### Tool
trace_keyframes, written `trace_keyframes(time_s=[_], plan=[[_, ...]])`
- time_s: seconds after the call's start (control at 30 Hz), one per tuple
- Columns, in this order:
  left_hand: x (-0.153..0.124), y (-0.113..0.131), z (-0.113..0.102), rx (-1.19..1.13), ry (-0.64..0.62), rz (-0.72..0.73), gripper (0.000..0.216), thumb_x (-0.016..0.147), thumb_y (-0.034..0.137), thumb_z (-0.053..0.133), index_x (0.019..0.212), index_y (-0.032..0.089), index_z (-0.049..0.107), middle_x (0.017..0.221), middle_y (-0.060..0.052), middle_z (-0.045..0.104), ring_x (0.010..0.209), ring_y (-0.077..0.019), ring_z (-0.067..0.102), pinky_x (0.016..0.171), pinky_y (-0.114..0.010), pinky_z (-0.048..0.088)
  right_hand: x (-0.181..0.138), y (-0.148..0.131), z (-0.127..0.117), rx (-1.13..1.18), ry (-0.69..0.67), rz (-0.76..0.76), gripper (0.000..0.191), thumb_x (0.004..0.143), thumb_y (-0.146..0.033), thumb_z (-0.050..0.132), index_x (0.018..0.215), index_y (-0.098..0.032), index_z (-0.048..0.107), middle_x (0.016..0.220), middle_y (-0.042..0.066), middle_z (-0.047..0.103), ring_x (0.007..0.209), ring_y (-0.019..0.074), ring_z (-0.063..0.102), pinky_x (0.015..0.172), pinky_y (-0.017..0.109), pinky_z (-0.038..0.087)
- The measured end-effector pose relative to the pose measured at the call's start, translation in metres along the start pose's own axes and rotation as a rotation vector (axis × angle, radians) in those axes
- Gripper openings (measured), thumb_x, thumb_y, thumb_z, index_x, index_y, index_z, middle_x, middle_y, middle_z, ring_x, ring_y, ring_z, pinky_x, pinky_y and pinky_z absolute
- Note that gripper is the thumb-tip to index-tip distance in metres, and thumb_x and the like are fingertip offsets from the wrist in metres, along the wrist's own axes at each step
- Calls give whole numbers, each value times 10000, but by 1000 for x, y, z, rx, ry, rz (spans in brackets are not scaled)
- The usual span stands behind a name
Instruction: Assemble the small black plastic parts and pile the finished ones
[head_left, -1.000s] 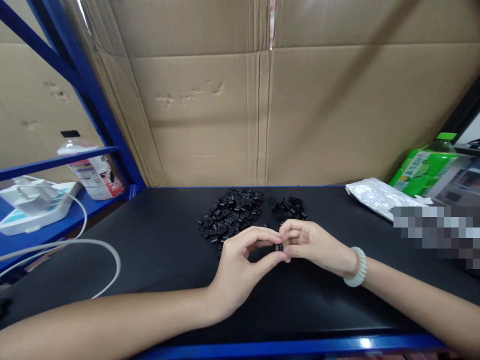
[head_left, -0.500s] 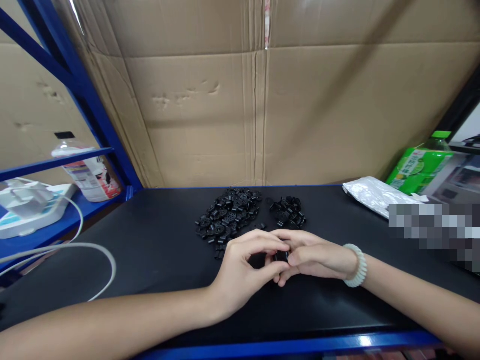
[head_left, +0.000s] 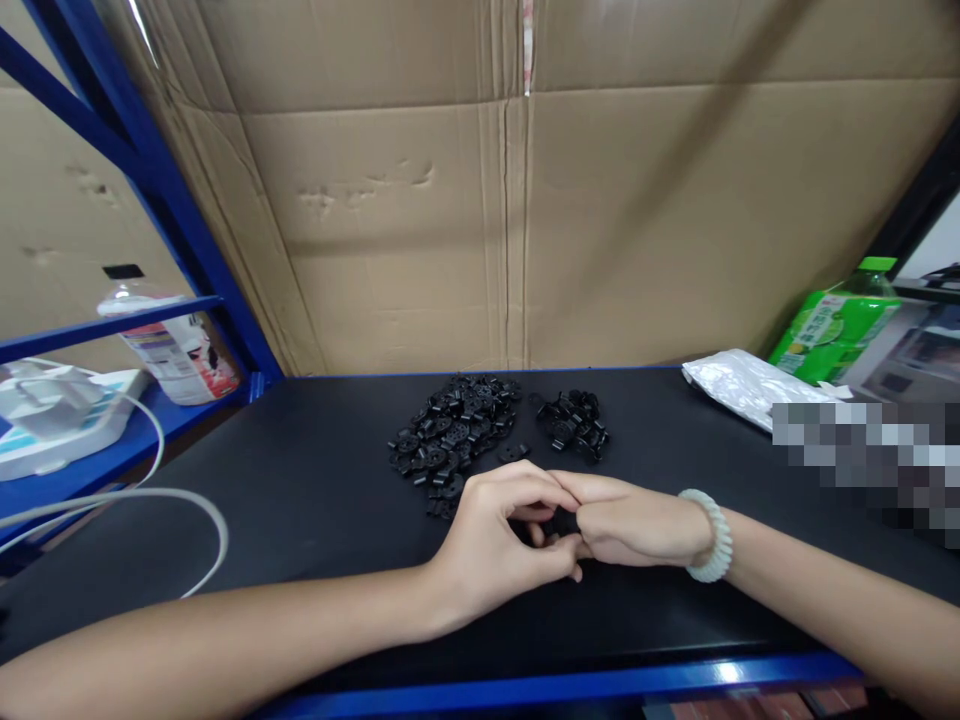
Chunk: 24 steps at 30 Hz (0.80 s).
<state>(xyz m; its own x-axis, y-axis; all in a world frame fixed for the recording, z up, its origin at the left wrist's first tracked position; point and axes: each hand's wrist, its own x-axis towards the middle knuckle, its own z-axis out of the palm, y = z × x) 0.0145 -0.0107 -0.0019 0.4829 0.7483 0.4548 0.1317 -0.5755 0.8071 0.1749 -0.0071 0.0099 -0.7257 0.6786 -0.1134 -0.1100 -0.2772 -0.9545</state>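
Over the black tabletop [head_left: 330, 500] my left hand [head_left: 487, 530] and right hand [head_left: 641, 525], nearly closed, with a larger parts heap [head_left: 459, 428] at eleven o'clock and a smaller heap [head_left: 576, 422] at twelve, pinch a black part [head_left: 564, 522] between them, probably to steady it.

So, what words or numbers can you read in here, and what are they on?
None can be read for certain.
Green bottle: characters on its label, too blurred.
Bottle on the blue shelf, at the picture's left: printed label, too small.
Pile of black pieces: no writing I can make out.
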Motion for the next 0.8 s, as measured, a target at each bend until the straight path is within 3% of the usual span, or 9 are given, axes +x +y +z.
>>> trace_keyframes(time_s=[0.27,0.43,0.53,0.67,0.8], plan=[[0,1,2,6,40,-25,204,619,35,639,790,139,677,843,-35,617,677,-127,584,564,-214,528,-2,-1,3,-37,78,-6,272,547,-45,431,783,-173,477,747,-30,518,593,83,450,547,230,352],[1,0,-3,-134,125,-131,134,702,43,567,775,150,604,817,-18,575,776,-149,593,665,-256,562,0,0,-2,135,58,-22,267,577,-40,502,819,-152,493,727,-27,500,599,73,455,566,230,348],[2,-1,-4,-281,158,-128,133,742,61,563,832,157,582,885,-27,583,854,-156,600,746,-282,558,-4,-7,-7,92,26,-59,296,642,-87,544,927,-155,501,787,-2,515,656,98,492,588,251,376],[5,-4,-4,-312,233,-110,218,768,85,578,960,183,540,959,-27,577,983,-159,580,885,-324,527,-13,-21,-21,-393,158,-194,362,718,-111,518,1070,-184,476,864,20,534,733,129,517,658,295,429],[6,-10,-8,-70,239,-92,293,799,91,525,1074,191,510,1104,-61,556,1101,-182,544,963,-389,488,-17,-32,-47,-1064,547,-403,316,774,-157,536,1086,-207,512,1023,69,561,874,190,539,778,367,452]])
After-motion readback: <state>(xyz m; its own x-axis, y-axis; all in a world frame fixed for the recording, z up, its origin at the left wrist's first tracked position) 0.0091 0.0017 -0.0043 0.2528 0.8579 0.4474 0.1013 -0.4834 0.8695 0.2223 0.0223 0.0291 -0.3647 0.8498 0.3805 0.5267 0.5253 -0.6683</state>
